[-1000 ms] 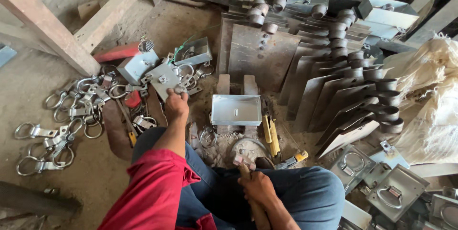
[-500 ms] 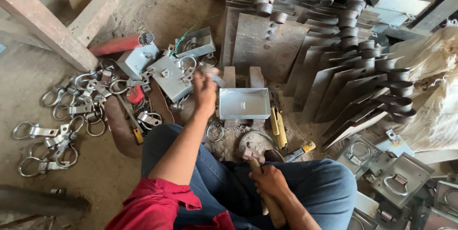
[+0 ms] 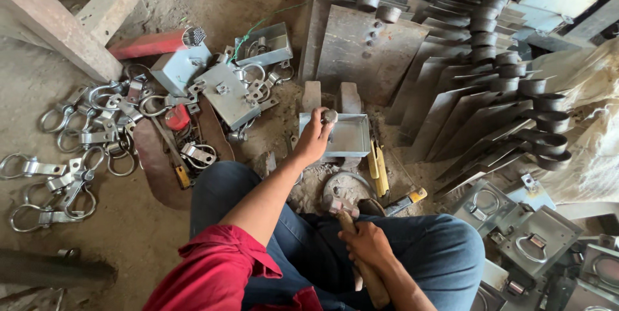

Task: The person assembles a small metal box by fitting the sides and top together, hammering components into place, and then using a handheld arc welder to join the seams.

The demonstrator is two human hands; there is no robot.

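My left hand reaches forward and pinches a small round metal piece over the left edge of a shallow grey metal tray. The tray rests on two upright metal blocks. My right hand is low, between my knees, gripped around the wooden handle of a hammer whose metal head points toward a round metal base on the dirt floor.
A heap of metal rings with clamps lies at left beside grey plates and a red tube. Stacked hinge plates fill the right. Finished latch plates lie at lower right. Yellow-handled tools sit near the tray.
My left hand moved from the pile of grey plates at left, rightward to the tray, carrying a small metal piece. My right hand stayed on the hammer.
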